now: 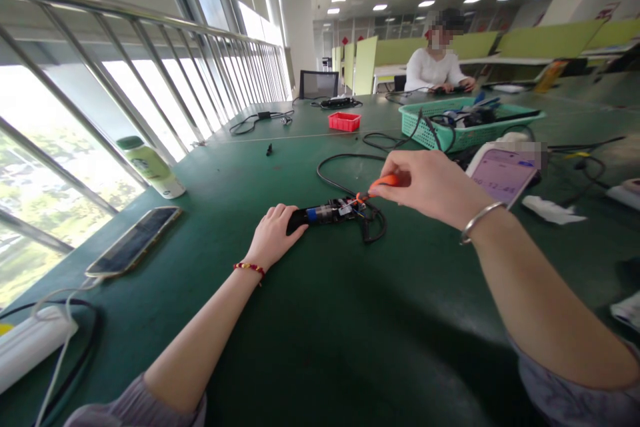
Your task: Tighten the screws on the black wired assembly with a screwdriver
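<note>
On the green table lies a black tube-shaped electronic device (324, 215) with a blue band, its inner parts and wires exposed at the right end. My left hand (275, 235) is closed around its left end, keeping it flat on the tabletop. Above the exposed end, my right hand (433, 183) pinches a slim tool with an orange handle (389, 180). The tool points down and left at the wires; its exact kind and tip cannot be made out. A black cable (336, 159) curves around the device's right end and runs back.
A teal basket (420, 127) of cables and parts stands at the back right, a red tray (344, 121) further left. A lit phone (500, 173) leans beyond my right wrist. At left are a bottle (151, 167) and a flat phone (134, 241). Another person (434, 70) sits across.
</note>
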A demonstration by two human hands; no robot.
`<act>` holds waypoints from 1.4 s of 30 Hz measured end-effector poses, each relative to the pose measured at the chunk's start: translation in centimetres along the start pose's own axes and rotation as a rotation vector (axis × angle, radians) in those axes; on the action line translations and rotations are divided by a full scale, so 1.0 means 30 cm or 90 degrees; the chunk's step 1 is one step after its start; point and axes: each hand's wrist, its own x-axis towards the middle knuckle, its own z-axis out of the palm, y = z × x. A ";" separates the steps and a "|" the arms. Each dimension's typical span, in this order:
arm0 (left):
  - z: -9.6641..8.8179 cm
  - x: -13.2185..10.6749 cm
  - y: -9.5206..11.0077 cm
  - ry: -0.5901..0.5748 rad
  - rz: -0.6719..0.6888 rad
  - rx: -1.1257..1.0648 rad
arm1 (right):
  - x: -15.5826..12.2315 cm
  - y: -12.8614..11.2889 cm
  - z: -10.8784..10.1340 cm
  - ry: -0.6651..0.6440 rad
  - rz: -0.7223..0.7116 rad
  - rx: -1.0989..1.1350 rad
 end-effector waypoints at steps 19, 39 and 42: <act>0.000 0.000 0.002 -0.003 -0.001 -0.003 | 0.006 -0.001 0.014 -0.012 0.042 0.050; -0.002 0.000 0.002 -0.001 -0.001 -0.009 | 0.018 0.023 0.036 0.054 -0.088 0.057; -0.002 0.000 0.002 -0.006 -0.001 -0.002 | 0.011 0.006 0.024 0.030 -0.019 0.046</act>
